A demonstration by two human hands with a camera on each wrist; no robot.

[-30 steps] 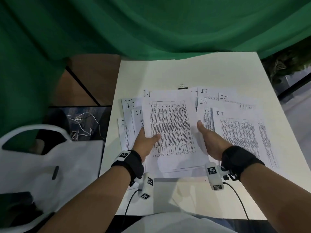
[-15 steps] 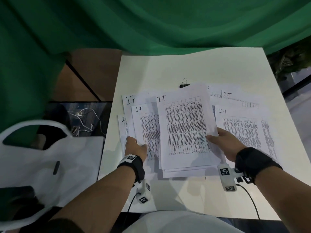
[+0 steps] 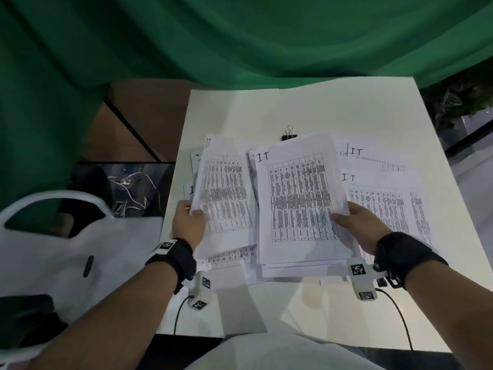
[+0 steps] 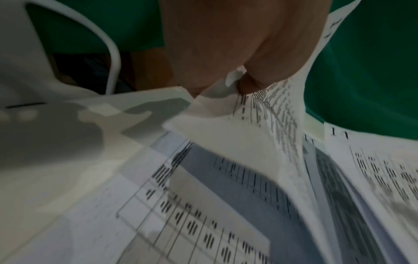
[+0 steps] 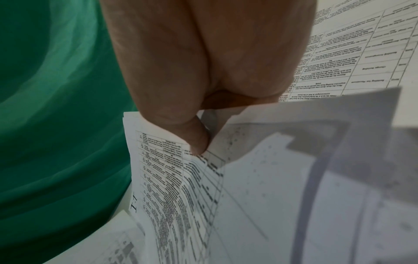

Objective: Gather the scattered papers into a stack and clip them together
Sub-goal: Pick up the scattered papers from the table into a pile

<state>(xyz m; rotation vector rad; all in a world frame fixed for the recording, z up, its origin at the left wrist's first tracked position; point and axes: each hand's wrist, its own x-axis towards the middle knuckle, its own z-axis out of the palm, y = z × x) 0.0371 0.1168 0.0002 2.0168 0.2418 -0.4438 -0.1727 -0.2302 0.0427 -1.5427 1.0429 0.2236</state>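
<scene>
Left hand [image 3: 186,222] lifted sheet [image 3: 224,193]; right hand [image 3: 360,225] holds stack [image 3: 298,204].

Dim, even indoor light. Head view wide-angle, edges bowed; white table [image 3: 306,110] is brightest, soft arm shadows on its near edge. Lifted sheet [image 3: 224,193] at left motion-blurred. Left wrist view heavily blurred, grey shadows on table [image 4: 68,135]. Right wrist view sharper far right, print near bottom smeared, shadows across paper.
</scene>
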